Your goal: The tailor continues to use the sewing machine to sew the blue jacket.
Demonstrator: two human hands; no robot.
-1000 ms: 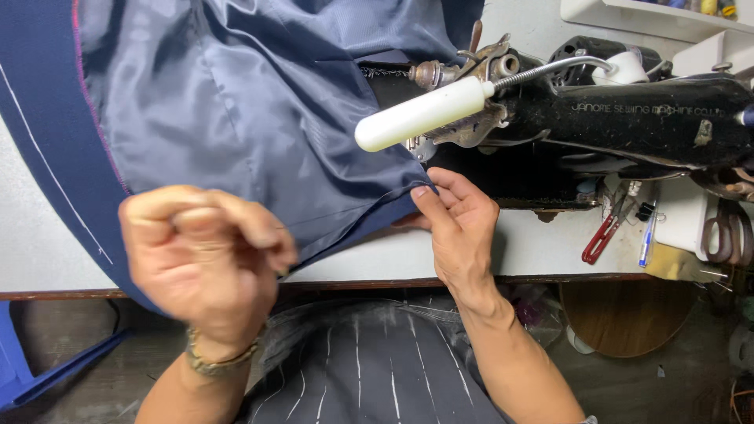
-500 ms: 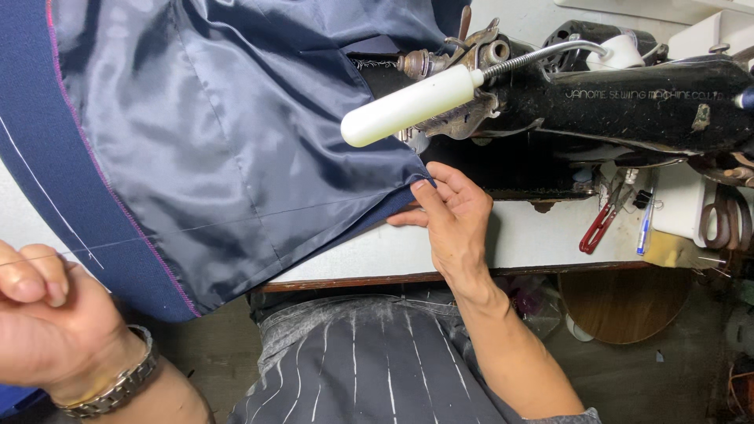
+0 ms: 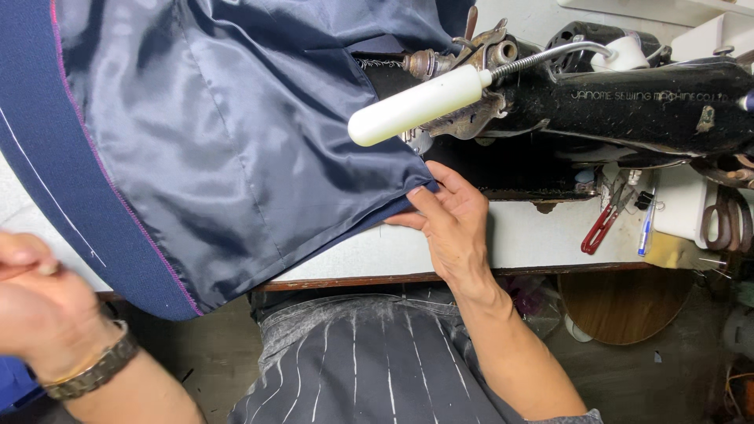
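A navy garment [image 3: 236, 149] with shiny blue lining lies spread over the table and hangs past its front edge. My right hand [image 3: 448, 224] pinches the garment's corner edge just in front of the black sewing machine [image 3: 628, 102], under its white cylindrical handle [image 3: 416, 104]. My left hand [image 3: 35, 302], with a metal watch on the wrist, is raised at the far left, off the fabric. Its fingers are curled closed and I see nothing in them.
Red-handled snips [image 3: 601, 224] and a blue pen [image 3: 646, 228] lie on the white table [image 3: 518, 243] right of my hand. Large scissors [image 3: 726, 216] sit at the far right. My striped clothing fills the space below the table edge.
My left hand has drawn away from the fabric toward the lower left. My right hand has kept its pinch on the garment corner.
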